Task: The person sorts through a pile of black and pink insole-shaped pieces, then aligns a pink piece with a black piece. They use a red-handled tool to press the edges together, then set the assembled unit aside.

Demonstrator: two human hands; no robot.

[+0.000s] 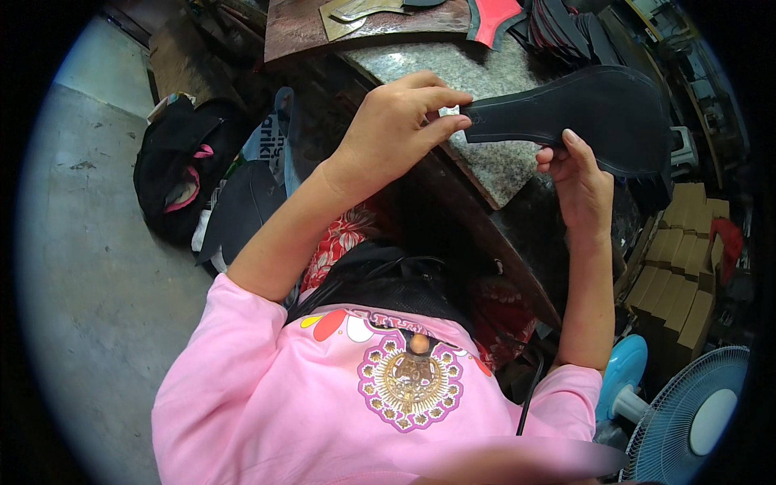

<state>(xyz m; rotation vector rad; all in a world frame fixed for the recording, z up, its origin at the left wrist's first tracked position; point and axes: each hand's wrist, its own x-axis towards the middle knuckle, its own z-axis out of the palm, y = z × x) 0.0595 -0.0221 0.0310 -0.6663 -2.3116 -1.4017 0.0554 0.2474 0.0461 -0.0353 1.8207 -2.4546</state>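
Note:
A long black panel (pixel 614 117), flat like leather or fabric, is held up over a speckled grey stone slab (pixel 503 170). Its end is narrow on the left and it widens to a rounded part on the right. My left hand (pixel 396 117) pinches a small white piece (pixel 450 111) between thumb and fingers, right at the narrow end; whether it is joined to the panel I cannot tell. Below the panel's middle, my right hand (pixel 580 178) grips the lower edge, thumb on the near face and the other fingers partly hidden.
Beyond the slab, a brown board (pixel 299 40) bears tan shaped pieces and a red-and-dark cutout (pixel 491 20). Stacked black pieces (pixel 558 36) lie at the back right. Brown boxes (pixel 679 250) and a fan (pixel 713 424) stand at right; a black bag (pixel 182 153) is at left.

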